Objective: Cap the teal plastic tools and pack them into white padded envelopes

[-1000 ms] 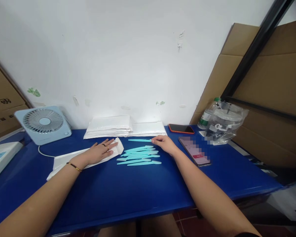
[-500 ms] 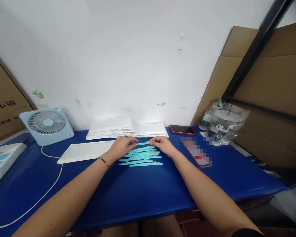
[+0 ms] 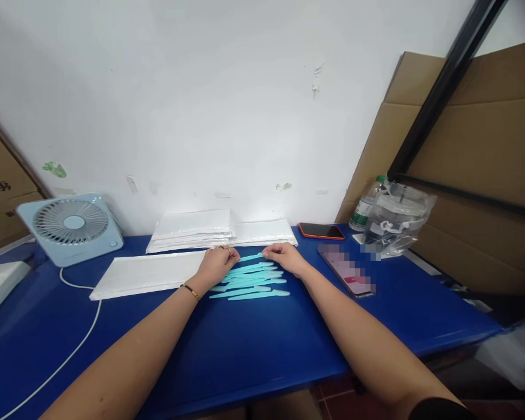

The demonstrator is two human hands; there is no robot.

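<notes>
A slim turquoise eyebrow razor point(image 3: 251, 256) spans the gap between my two hands. My right hand point(image 3: 284, 257) pinches its right end between thumb and fingertips. At the other end, my left hand point(image 3: 219, 266) has its fingers drawn together on the razor's tip, with the exact grip partly hidden. Just below, several more turquoise razors point(image 3: 259, 297) lie in a loose, overlapping row on the blue table point(image 3: 245, 344). Left of them rests a long white packet point(image 3: 149, 274), its right end behind my left hand.
White packets point(image 3: 190, 224) are stacked against the wall, beside a lower pile point(image 3: 265, 232). To the right lie a red-edged phone point(image 3: 321, 230) and a second phone point(image 3: 347, 271), near a bottle point(image 3: 363, 210) and a plastic bag point(image 3: 398, 219). A corded fan point(image 3: 72, 227) stands left.
My left fingers have closed together at the razor's left end; they were more spread before. My right hand keeps its pinch. The view has shifted slightly.
</notes>
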